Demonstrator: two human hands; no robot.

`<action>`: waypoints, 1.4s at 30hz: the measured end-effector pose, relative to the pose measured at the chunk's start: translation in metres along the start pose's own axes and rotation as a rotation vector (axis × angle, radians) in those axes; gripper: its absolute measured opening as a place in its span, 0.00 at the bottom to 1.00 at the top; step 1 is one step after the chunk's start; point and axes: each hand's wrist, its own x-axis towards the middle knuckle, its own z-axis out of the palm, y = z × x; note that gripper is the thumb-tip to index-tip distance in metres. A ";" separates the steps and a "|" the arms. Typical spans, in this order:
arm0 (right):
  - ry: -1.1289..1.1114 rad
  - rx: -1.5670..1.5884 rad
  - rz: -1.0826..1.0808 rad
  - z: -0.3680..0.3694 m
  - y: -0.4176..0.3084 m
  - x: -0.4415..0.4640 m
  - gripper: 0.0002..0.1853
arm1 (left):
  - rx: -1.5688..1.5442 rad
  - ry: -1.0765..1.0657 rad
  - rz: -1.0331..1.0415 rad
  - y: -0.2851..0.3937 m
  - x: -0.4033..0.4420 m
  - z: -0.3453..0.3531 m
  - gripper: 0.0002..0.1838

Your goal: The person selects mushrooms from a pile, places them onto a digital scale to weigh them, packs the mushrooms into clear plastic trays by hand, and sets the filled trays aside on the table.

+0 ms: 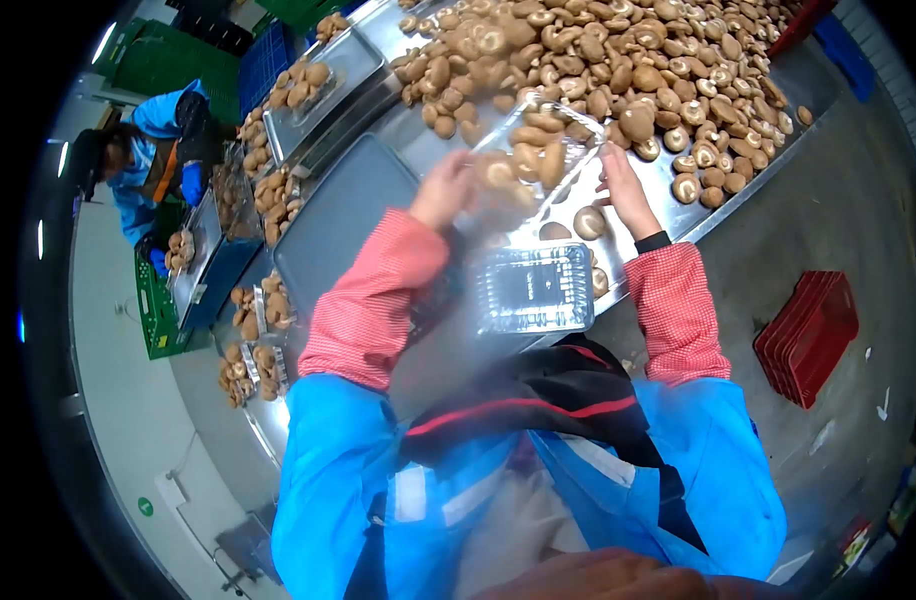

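A clear plastic punnet point(578, 165) with several brown mushrooms point(538, 150) in it is tilted over the metal table point(668, 205). At its right edge, my right hand point(626, 190) grips the rim with thumb and fingers. My left hand point(445, 188) is at the punnet's left side, its fingers curled together; blur hides what they hold. Closer to my body is a stack of clear punnets point(534, 288). A few loose mushrooms point(589, 223) lie between that stack and my right hand.
A large mushroom heap point(618, 60) covers the far table. To the left are a grey tray point(343, 215), a scale platform point(328, 85) and filled punnets point(263, 365). A co-worker point(143, 170) in blue stands beyond. Red crates point(806, 338) sit on the floor at right.
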 end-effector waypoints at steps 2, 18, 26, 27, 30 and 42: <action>0.084 -0.711 -0.047 -0.002 0.001 -0.011 0.38 | 0.007 -0.015 -0.013 -0.007 -0.016 -0.043 0.13; -0.286 -0.469 -0.789 0.119 -0.114 -0.027 0.32 | 0.399 0.651 0.119 -0.104 -0.094 -0.188 0.21; -0.252 -0.675 -0.898 0.192 -0.100 -0.010 0.30 | 0.462 0.738 0.308 -0.068 -0.121 -0.132 0.24; -0.247 -0.573 -0.837 0.180 -0.095 0.000 0.28 | 0.382 0.763 0.283 -0.072 -0.125 -0.135 0.24; -0.162 -0.954 -0.582 0.142 -0.076 0.033 0.24 | 0.265 0.844 0.242 -0.087 -0.137 -0.147 0.22; -0.202 -0.428 -0.577 0.163 -0.094 0.035 0.23 | 0.161 0.830 0.197 -0.090 -0.142 -0.137 0.21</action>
